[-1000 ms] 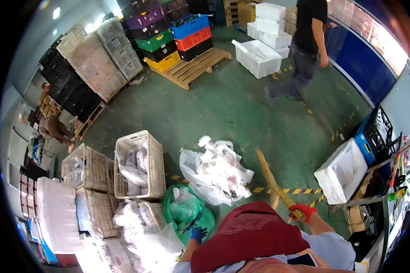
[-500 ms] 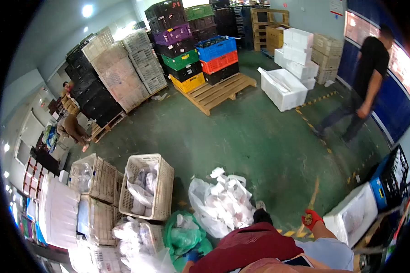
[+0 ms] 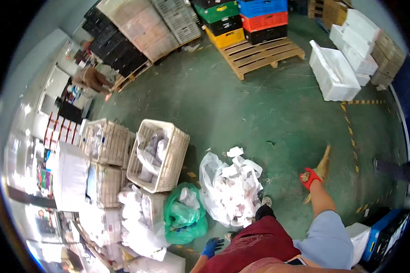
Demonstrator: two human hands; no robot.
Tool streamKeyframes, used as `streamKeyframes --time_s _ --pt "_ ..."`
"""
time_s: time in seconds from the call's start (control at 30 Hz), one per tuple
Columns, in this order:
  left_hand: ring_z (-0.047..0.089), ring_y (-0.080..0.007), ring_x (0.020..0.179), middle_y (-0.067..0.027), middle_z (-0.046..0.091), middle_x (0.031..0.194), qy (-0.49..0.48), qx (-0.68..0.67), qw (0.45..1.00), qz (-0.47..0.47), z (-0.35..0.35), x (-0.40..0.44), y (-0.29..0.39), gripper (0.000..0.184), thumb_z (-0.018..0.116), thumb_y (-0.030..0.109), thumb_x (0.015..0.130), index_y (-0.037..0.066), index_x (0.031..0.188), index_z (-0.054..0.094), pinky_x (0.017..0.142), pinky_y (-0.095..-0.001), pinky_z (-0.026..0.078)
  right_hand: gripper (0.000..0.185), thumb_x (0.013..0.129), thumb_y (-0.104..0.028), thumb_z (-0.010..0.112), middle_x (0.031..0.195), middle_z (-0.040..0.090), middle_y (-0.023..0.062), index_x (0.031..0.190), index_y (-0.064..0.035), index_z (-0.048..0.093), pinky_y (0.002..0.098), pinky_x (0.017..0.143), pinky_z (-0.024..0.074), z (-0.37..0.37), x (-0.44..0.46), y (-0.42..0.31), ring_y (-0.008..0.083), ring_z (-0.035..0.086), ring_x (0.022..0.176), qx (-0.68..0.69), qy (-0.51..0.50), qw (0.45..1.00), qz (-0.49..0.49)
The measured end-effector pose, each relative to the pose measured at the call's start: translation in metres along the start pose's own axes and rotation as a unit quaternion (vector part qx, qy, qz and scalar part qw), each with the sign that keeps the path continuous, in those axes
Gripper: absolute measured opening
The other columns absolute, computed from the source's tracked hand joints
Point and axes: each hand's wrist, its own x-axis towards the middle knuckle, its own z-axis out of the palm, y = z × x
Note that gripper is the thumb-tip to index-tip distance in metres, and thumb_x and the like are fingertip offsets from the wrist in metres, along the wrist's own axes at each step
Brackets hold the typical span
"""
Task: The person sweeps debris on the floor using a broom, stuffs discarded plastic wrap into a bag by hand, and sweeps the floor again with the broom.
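My right hand (image 3: 310, 178), in a red glove, is closed around the end of a broom (image 3: 324, 164) whose yellowish, frayed length reaches away over the green floor. My left hand (image 3: 212, 247), gloved in blue, hangs with its fingers apart and nothing in it, below the green bag (image 3: 185, 214). A clear plastic bag with a pile of white paper scraps (image 3: 238, 189) lies on the floor between my hands. To its left stands a white crate (image 3: 171, 163) with plastic-wrapped items inside.
More white crates (image 3: 107, 144) are stacked at the left. A wooden pallet (image 3: 264, 53) bears coloured crates ahead. White foam boxes (image 3: 335, 75) stand at the upper right. One person (image 3: 92, 79) bends at the far left; another person's leg (image 3: 393, 170) shows at the right edge.
The view has turned and tipped downward. My right hand has swung forward with the broom, and my left hand has come away from the green bag. The walking person has moved toward the right edge.
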Motion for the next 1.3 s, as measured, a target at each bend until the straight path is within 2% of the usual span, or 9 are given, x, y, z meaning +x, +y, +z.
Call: streamKeyframes --time_s 0.2,0.37,0.57,0.67,0.77,0.8,0.87,0.93,1.3 --pt "0.058 -0.0248 0.092 -0.0123 0.057 0.111 0.051 -0.107 0.993 -0.011 0.012 0.0 -0.047 0.03 0.043 0.029 0.089 0.01 0.112 0.043 0.077 -0.0358 0.045 0.044 0.075 -0.032 0.057 0.054 0.048 0.0179 0.087 0.0085 0.047 0.0324 0.035 0.0308 0.103 0.114 0.026 0.0241 0.038 0.034 -0.325 0.198 0.919 0.102" --pt "0.06 -0.0258 0.09 -0.0139 0.058 0.11 0.03 -0.194 0.98 0.02 0.004 0.008 -0.093 0.029 0.04 0.026 0.089 0.007 0.111 0.043 0.07 -0.0351 0.048 0.04 0.071 -0.017 0.062 0.066 0.053 0.0215 0.1 0.003 0.044 0.0378 0.036 0.0397 0.182 0.15 0.092 0.0311 0.053 0.046 -0.532 0.131 0.835 0.054" --pt "0.062 -0.0255 0.081 -0.0139 0.062 0.096 0.097 0.151 0.966 0.187 0.007 -0.015 -0.09 0.023 0.046 0.022 0.085 0.006 0.1 0.052 0.065 -0.0344 0.049 0.064 0.061 -0.006 0.069 0.078 0.055 0.0137 0.117 -0.0083 0.037 0.0379 0.041 0.0448 0.231 0.127 0.181 0.0261 0.057 0.054 -0.682 0.046 0.723 0.099" --pt "0.061 -0.0263 0.077 -0.0149 0.062 0.087 0.051 0.499 0.826 0.257 -0.046 0.019 -0.113 0.018 0.051 0.021 0.08 0.007 0.088 0.059 0.063 -0.035 0.047 0.054 0.065 -0.012 0.07 0.073 0.054 0.0091 0.11 -0.0116 0.04 0.0339 0.043 0.0455 0.237 0.089 0.214 0.0194 0.055 0.052 -0.693 0.009 0.701 0.17" --pt "0.055 -0.0344 0.069 -0.0163 0.059 0.076 0.245 0.287 0.855 0.356 -0.091 0.041 -0.157 0.014 0.055 0.018 0.074 0.008 0.082 0.061 0.062 -0.0407 0.045 0.05 0.07 -0.015 0.069 0.072 0.054 0.0067 0.113 -0.0137 0.043 0.0304 0.043 0.0448 0.269 0.005 0.237 0.0171 0.054 0.051 -0.701 0.059 0.685 0.19" --pt "0.055 -0.0282 0.066 -0.0124 0.06 0.074 0.14 0.033 0.957 0.251 -0.107 0.039 -0.159 0.018 0.051 0.022 0.079 0.008 0.082 0.061 0.058 -0.0393 0.044 0.054 0.07 -0.016 0.069 0.072 0.055 0.0067 0.116 -0.0139 0.042 0.0302 0.042 0.0443 0.282 -0.028 0.248 0.0169 0.054 0.05 -0.7 0.078 0.686 0.184" --pt "0.056 -0.0194 0.062 -0.007 0.062 0.076 0.092 -0.304 0.946 0.064 -0.134 0.011 -0.138 0.023 0.045 0.028 0.084 0.011 0.081 0.06 0.053 -0.0351 0.043 0.059 0.071 -0.016 0.067 0.07 0.055 0.0061 0.123 -0.0153 0.039 0.0294 0.041 0.0442 0.286 -0.076 0.258 0.0158 0.054 0.05 -0.698 0.093 0.689 0.174" --pt "0.06 -0.0235 0.084 -0.0133 0.062 0.098 0.103 -0.276 0.955 0.026 -0.182 0.041 -0.188 0.024 0.043 0.022 0.085 0.005 0.096 0.056 0.069 -0.0347 0.048 0.064 0.072 -0.013 0.065 0.073 0.055 0.0069 0.128 -0.0162 0.035 0.0297 0.041 0.0443 0.273 -0.101 0.275 0.0159 0.054 0.05 -0.698 0.111 0.694 0.133" --pt "0.06 -0.0158 0.069 -0.0062 0.063 0.087 0.21 -0.276 0.937 0.043 -0.222 0.112 -0.226 0.023 0.053 0.021 0.083 0.005 0.099 0.055 0.055 -0.0258 0.044 0.057 0.073 -0.013 0.064 0.069 0.05 0.0059 0.122 -0.0175 0.034 0.0304 0.038 0.0429 0.071 0.074 0.276 0.0167 0.05 0.046 -0.662 0.207 0.718 -0.065"
